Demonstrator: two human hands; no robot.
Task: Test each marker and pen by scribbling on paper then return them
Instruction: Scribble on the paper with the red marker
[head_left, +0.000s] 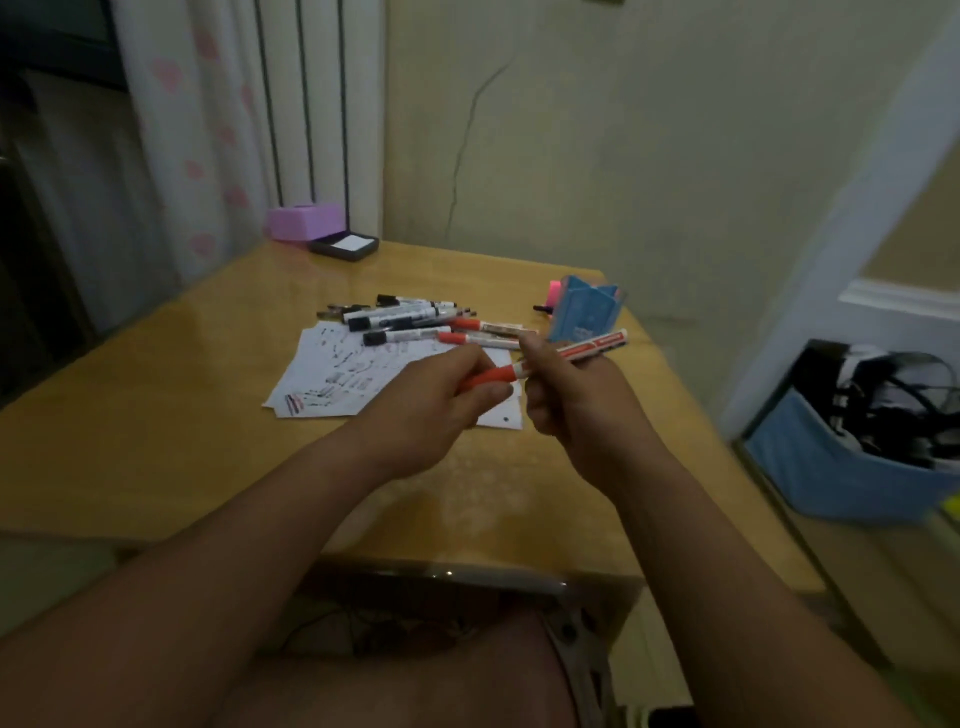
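Both hands meet over the near edge of the scribbled sheets of paper (337, 374), sharing one red marker (587, 347). The left hand (441, 400) has its fingers curled round the red cap (488, 376), and the right hand (566, 395) is wrapped round the white barrel, whose tail sticks out up and to the right. The cap sits flush on the barrel, and the opposed grip suits pulling the two apart or pressing them together (I cannot tell which). My guess is that this marker is about to be tried on the paper. Holding it just above the sheets keeps the trip to the page short. The rest of the heap of markers (405, 317), black-capped and red-capped, lies touching the far edge of the paper, so a tested one can be set down without reaching far. The blue pen holder (587, 312) stands just beyond the right hand, close to the table's right edge, and looks like where they all go back. A careless sweep of that hand could knock it over the side. The table (156, 415) has bare wood to the left of the paper and in front of it, which leaves room for the forearms. A purple box (304, 221) and a dark tray (345, 247) sit well apart at the far corner. A blue bin (831, 467) stands on the floor to the right.
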